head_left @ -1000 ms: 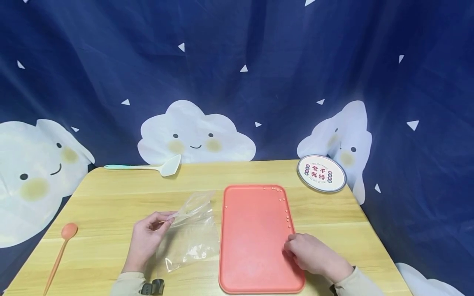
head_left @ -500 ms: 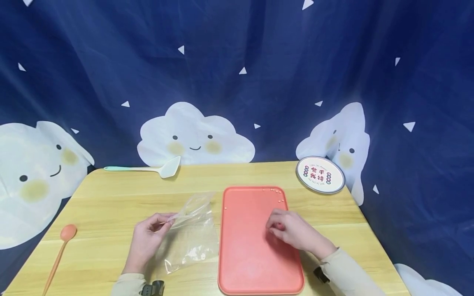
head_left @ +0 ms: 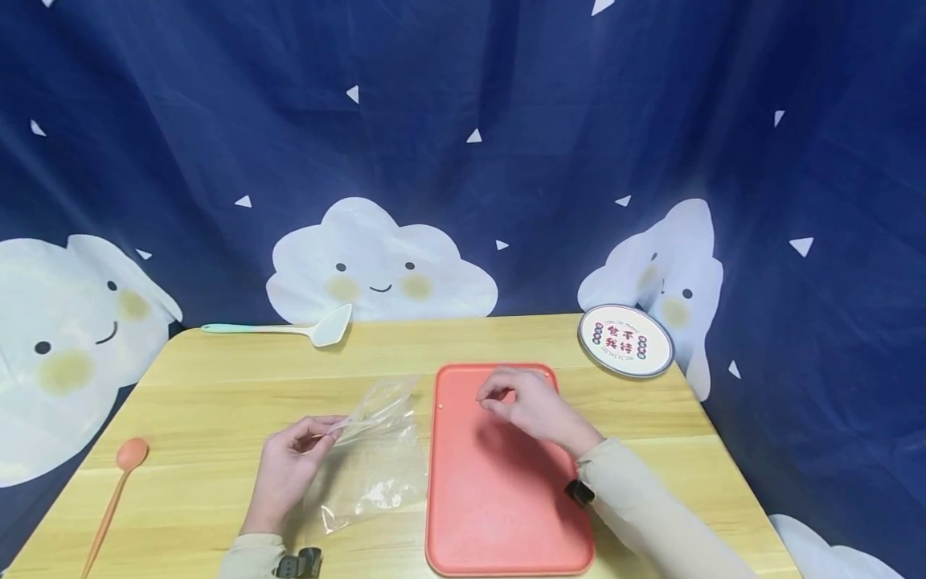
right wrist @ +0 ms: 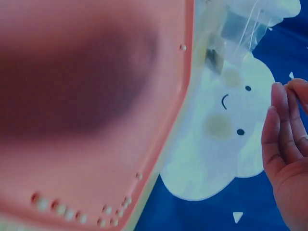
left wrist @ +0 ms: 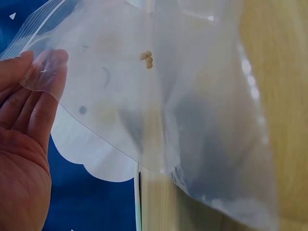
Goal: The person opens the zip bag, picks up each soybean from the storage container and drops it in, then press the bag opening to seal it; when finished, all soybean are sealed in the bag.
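Note:
My left hand [head_left: 292,462] pinches the top of a clear zip-lock bag [head_left: 383,474] between thumb and fingers. Several tan soybeans [left wrist: 147,59] show through the film in the left wrist view. Over the orange-red tray [head_left: 499,515] hovers my right hand [head_left: 531,406], thumb and fingertips brought together. A small tan soybean [right wrist: 289,86] shows at those fingertips in the right wrist view. More soybeans [right wrist: 107,209] lie scattered along the tray's far and right edges, partly hidden by the hand in the head view. One lone soybean [head_left: 440,406] sits by the left rim.
A pale spatula [head_left: 329,327] lies at the table's back left, and an orange spoon [head_left: 132,454] at its left side. An oval plate [head_left: 626,340] with red lettering rests at the back right corner. Behind the table [head_left: 181,418] hangs a blue curtain [head_left: 427,96] with clouds.
My right hand has lifted from the tray's right edge and moved left and farther back across it, its shadow moving along. The left hand and bag have stayed in place.

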A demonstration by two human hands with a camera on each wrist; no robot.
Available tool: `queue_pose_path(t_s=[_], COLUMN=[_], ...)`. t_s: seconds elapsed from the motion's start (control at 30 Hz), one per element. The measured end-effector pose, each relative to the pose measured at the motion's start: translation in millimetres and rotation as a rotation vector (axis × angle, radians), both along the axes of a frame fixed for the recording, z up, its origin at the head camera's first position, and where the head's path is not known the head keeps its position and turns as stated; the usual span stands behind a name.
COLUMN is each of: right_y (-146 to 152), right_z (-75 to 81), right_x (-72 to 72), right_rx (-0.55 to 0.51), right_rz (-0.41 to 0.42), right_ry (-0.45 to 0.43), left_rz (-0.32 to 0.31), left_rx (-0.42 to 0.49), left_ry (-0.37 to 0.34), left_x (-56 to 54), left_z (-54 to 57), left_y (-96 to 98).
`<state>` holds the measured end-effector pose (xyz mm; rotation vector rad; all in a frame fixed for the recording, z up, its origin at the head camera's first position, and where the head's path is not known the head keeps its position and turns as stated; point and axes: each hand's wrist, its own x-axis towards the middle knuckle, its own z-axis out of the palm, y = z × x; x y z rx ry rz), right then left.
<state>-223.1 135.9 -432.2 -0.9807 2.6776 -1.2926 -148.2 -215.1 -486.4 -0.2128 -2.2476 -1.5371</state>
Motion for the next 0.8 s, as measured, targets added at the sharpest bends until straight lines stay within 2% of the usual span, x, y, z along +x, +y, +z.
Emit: queue_pose_path(t_s=[0.2,0.43,0.6,0.8], right_y=[-28,-69,-99,-126], right_z=[0.4,2.8,-0.3,-11.3], right_x=[-8.1,-15.5,-19.1,-20.7], right_rx=[-0.030,-0.224,-0.286,-0.288], right_rz=[-0.069,-0.014,0.003,0.039], right_ry=[-0.039,-0.103,-0.116,-0.088], left_rz=[-0.023,-0.022,-0.034,-0.013], left_rx=[0.003,0.005,0.005,-0.008], left_ry=[0.012,0.005,0.011,-0.008], left_x=[0.1,0.3,1.4,-0.1], left_z=[0.3,1.8,2.8,4.5], left_y=[-0.4,0.1,1.5,0.9])
